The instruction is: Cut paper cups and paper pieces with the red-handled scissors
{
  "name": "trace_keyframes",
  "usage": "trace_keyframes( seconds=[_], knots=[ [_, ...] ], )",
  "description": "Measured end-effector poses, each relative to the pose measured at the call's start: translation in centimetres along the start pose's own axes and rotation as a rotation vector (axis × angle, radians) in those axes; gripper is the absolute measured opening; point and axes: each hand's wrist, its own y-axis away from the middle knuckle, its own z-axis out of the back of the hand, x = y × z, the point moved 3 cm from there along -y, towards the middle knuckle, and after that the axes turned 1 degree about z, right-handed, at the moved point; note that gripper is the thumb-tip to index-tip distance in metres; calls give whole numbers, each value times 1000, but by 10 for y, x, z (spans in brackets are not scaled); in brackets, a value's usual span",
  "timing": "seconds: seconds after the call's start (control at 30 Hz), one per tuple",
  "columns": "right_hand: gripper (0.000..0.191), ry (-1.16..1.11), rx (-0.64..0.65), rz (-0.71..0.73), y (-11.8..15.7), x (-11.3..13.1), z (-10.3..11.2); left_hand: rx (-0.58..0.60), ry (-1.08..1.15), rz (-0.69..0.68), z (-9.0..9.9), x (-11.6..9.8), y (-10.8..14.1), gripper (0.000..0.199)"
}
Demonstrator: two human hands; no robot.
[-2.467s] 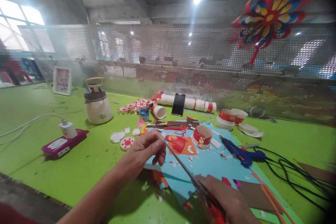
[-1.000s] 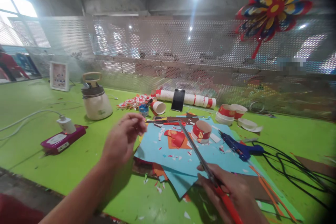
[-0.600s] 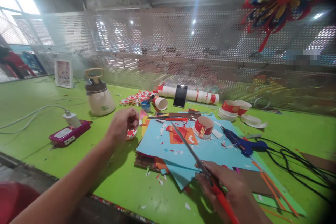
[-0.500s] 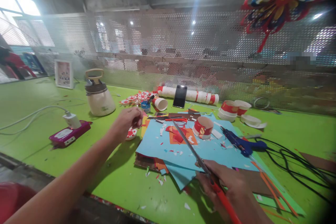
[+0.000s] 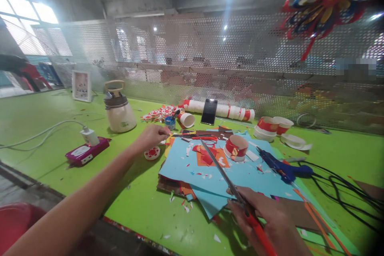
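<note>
My right hand (image 5: 264,218) is wrapped round a pair of scissors (image 5: 220,168) with red handles. Their long blades look closed and point up and away over light-blue paper sheets (image 5: 177,164). At the left edge of the papers, my left hand (image 5: 153,137) has its fingers drawn together; anything between them is hidden or too small to make out. Just below it lies a white disc with red spots (image 5: 152,153). Beyond the fingertips stands a small blue jar (image 5: 170,123). A cut red-and-white paper cup (image 5: 236,147) sits on the papers among red and white scraps.
A blue glue gun (image 5: 279,167) with a black cable lies at the right. Behind are a phone (image 5: 209,111), a roll of stacked cups (image 5: 237,112) and more cup pieces (image 5: 266,128). A water bottle (image 5: 120,116) and a purple power strip (image 5: 88,153) stand left.
My left hand has moved slightly towards the jar and paper edge, uncovering the spotted disc. The right hand still holds the scissors in much the same place. The view has shifted a little left.
</note>
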Motion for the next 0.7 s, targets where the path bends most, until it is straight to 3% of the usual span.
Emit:
trace_keyframes(
  seconds=[0.2, 0.4, 0.5, 0.7],
  knots=[
    [18, 11, 26, -20, 1, 0, -2, -10, 75, 29, -5, 2, 4, 14],
    [14, -13, 14, -56, -1, -5, -1, 78, 315, -13, -11, -55, 34, 19],
    [16, -24, 1, -96, -4, -6, 4, 186, 586, -42, -15, -85, 51, 14],
    [17, -100, -21, -138, -6, -6, 7, 306, 751, -59, -26, -112, 69, 11]
  ],
)
